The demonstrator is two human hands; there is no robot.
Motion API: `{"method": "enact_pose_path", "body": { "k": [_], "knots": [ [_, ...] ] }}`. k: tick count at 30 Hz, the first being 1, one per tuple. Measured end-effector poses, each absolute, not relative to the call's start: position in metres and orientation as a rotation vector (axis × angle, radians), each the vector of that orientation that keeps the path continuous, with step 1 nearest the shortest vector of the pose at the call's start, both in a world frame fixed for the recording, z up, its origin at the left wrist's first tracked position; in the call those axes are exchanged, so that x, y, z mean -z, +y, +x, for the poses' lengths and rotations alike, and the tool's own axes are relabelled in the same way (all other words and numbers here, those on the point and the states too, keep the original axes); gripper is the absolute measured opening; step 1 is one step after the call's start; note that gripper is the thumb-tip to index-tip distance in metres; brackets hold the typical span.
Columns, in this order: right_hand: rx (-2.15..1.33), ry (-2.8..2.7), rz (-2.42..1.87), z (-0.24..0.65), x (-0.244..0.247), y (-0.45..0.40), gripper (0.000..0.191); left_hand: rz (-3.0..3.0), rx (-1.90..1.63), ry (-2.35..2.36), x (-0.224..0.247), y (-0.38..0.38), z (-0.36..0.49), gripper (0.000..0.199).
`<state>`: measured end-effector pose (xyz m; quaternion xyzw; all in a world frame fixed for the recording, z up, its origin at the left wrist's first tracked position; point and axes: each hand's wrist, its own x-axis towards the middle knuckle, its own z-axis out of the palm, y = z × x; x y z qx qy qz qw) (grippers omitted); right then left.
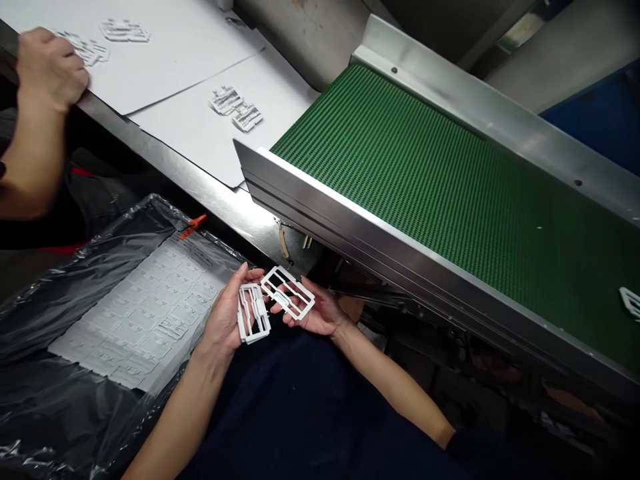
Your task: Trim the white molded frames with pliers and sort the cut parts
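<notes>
My left hand (227, 310) is closed on a small stack of white plastic frames (254, 313), rectangular with long slots. Beside it my right hand (323, 310) grips a single white slotted plastic frame (289, 293), tilted and close to the stack. Both hands are in front of my body, between a plastic-lined box and the conveyor. Some fingertips are hidden behind the frames.
A green conveyor belt (400, 167) with metal side walls runs along the right, carrying another white frame (631, 303). Left, a lined box (155, 200) holds rows of white parts (145, 313). A co-worker's hand (53, 67) rests at the table (170, 127); pliers (283, 241) lie on its edge.
</notes>
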<state>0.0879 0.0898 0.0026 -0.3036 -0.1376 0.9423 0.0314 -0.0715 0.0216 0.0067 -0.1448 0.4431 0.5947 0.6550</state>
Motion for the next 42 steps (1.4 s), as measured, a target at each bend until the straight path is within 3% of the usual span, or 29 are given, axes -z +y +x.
{"method": "enact_pose_path", "body": {
  "k": [9, 11, 15, 17, 23, 28, 34, 37, 42],
  "knots": [
    [-2.791, -0.689, -1.071, 0.076, -0.004, 0.084, 0.044, -0.343, -1.350, 1.037, -0.005, 0.020, -0.079, 0.023],
    [-2.573, -1.063, -1.189, 0.068, -0.007, 0.078, 0.040, -0.340, -1.372, 1.050, -0.003, 0.024, -0.074, 0.025],
    [-1.757, -2.028, -1.339, 0.053, -0.006, 0.064, 0.028, -0.405, -1.502, 1.095, 0.012, 0.038, -0.058, 0.028],
    [-1.556, -2.219, -1.338, 0.048, 0.001, 0.062, 0.028, -0.468, -1.560, 1.112, 0.023, 0.045, -0.056, 0.028],
    [-2.048, -2.128, -1.359, 0.024, 0.015, 0.086, 0.043, -0.539, -1.632, 1.072, 0.039, 0.047, -0.074, 0.033],
    [-1.867, -2.459, -1.247, -0.029, 0.023, 0.113, 0.043, -0.491, -1.771, 1.145, 0.049, 0.046, -0.113, 0.033],
    [-1.339, -2.365, -1.333, -0.128, 0.046, 0.178, 0.049, -0.724, -1.857, 1.475, 0.121, -0.017, -0.174, 0.021],
    [-1.026, -2.253, -1.409, -0.173, 0.057, 0.226, 0.057, -0.995, -1.696, 1.629, 0.171, -0.075, -0.187, 0.008],
    [-0.677, -2.163, -1.534, -0.233, 0.081, 0.275, 0.057, -1.134, -1.428, 1.777, 0.218, -0.150, -0.181, 0.009]
  ]
}}
